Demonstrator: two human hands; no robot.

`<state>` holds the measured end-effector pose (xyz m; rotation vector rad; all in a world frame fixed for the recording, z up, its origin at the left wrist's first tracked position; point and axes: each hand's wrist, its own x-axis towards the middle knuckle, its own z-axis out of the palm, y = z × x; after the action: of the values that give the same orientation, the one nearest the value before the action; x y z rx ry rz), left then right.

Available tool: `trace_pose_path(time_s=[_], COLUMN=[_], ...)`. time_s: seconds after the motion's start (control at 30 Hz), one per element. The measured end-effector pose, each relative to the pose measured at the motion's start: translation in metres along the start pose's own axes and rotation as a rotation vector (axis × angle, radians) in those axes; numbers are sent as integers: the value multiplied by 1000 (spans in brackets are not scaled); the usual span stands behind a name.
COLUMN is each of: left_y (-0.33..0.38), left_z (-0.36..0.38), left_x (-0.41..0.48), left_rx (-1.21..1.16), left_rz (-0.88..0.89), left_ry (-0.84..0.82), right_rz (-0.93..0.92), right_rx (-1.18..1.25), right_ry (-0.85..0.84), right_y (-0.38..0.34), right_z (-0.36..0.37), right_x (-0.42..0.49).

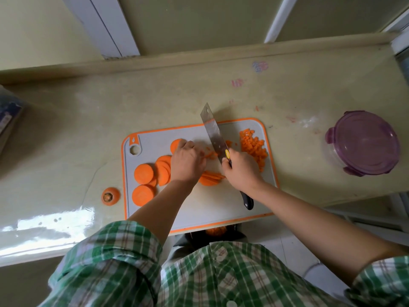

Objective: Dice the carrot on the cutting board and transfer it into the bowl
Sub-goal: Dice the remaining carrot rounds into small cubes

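Note:
A grey cutting board with an orange rim lies on the counter. Round carrot slices lie on its left part, and a pile of diced carrot sits at its right end. My left hand presses curled fingers down on carrot strips in the board's middle. More cut strips lie just below the hand. My right hand grips a cleaver by its black handle, blade pointing away, right beside the left fingers. A bowl with a purple lid stands on the counter at the right.
A carrot top end lies on the counter left of the board. A packet sits at the far left edge. The counter meets a raised ledge at the back. My plaid shirt fills the bottom of the view.

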<state>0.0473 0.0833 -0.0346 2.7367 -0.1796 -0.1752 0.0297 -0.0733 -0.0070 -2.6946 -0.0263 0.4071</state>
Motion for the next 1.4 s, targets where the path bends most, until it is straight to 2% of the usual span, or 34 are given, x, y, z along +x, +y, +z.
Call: trace_pose_path(time_s=[0.17, 0.63, 0.9, 1.23, 1.4], left_y=[8, 6, 6, 15, 12], left_z=[-3, -1, 5, -4, 3], left_x=[3, 5, 9, 6, 9], left_rx=[27, 27, 64, 5, -7], left_rz=[-18, 24, -10, 5, 22], left_ry=[-34, 21, -43, -9, 36], right_rz=[-27, -4, -12, -9, -34], right_rx=[-28, 2, 17, 2, 1], right_ry=[-43, -6, -35, -50, -1], right_y=[-9, -7, -4, -4, -5], right_z=[0, 11, -3, 9, 11], right_x=[-4, 5, 7, 2, 6])
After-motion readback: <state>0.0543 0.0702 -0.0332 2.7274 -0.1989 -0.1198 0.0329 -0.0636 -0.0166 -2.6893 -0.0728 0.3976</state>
